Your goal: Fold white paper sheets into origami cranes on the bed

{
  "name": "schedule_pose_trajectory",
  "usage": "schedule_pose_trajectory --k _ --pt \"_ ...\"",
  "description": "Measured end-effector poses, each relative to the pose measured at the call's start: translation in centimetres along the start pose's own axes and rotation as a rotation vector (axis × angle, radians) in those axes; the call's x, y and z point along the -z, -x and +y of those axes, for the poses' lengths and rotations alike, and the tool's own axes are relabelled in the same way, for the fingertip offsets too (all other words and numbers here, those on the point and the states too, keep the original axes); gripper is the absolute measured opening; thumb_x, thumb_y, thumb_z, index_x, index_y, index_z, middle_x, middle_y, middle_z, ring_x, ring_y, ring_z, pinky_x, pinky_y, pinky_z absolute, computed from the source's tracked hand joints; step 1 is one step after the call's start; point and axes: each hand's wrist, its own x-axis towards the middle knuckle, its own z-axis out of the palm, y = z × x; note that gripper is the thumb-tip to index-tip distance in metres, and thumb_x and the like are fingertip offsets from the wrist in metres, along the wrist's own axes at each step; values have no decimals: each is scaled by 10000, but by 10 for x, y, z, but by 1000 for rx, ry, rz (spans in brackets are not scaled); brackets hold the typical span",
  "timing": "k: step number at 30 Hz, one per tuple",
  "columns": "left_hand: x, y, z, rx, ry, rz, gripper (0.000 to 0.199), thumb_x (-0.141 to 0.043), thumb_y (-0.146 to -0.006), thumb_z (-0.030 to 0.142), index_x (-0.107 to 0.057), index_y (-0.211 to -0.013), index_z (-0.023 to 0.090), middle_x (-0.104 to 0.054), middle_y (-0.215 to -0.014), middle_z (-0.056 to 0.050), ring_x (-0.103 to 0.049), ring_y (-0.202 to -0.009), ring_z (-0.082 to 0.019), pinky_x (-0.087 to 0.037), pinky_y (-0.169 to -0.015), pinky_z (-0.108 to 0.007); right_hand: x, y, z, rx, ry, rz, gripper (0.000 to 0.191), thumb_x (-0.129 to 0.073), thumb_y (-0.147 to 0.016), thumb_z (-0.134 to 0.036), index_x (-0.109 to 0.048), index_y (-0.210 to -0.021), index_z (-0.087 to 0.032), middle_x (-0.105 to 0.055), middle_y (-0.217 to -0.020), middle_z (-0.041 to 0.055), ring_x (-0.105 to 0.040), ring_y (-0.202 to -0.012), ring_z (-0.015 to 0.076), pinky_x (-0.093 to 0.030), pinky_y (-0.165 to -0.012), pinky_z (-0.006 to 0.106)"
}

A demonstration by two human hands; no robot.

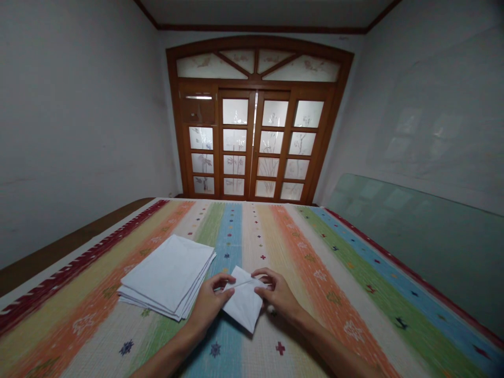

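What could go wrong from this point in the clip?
The left hand and right hand both grip the small folded white sheet near its upper flap; uneven finger pressure might skew or crease it.

The left forearm lies close beside the uneven stack of white sheets, so a leftward sweep could nudge it.

Left hand [217, 290]: fingers curled inward in a pinch, thumb pointing right
Right hand [276, 292]: forefinger arched, thumb pointing left below it, also pinching
Left forearm [177, 344]: bare, slanting up and right
Right forearm [325, 333]: bare, slanting up and left
Spacing: near, not touching
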Motion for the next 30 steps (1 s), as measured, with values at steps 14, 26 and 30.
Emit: schedule_pose_trajectory --k 14,26,30 --pt "-1 9 1 -103 -671 -29 348 -711 -776 257 -736 -1113 172 -704 -1045 -102 -638 -1039 -297 -463 -961 -405 11 3 4 13 557 22 312 -606 -689 -56 -730 -959 -150 -570 -627 -42 -551 -604 146 -406 -617 240" --pt "-10 21 -2 -103 -835 -89 305 -698 -833 257 -723 -1128 188 -640 -1072 -92 -588 -1083 -310 -428 -980 -414 20 14 -23 -46 1012 -135 285 -676 -798 -270 -808 -1042 -206 -776 -849 97 -688 -783 251 -458 -742 331" --pt "-11 20 -7 -139 -719 -74 281 -688 -809 205 -725 -1086 196 -625 -1066 -81 -599 -1083 -297 -439 -998 -417 22 17 -27 79 1088 -164 211 -682 -844 -315 -800 -970 -193 -744 -1030 129 -691 -927 274 -496 -833 363"
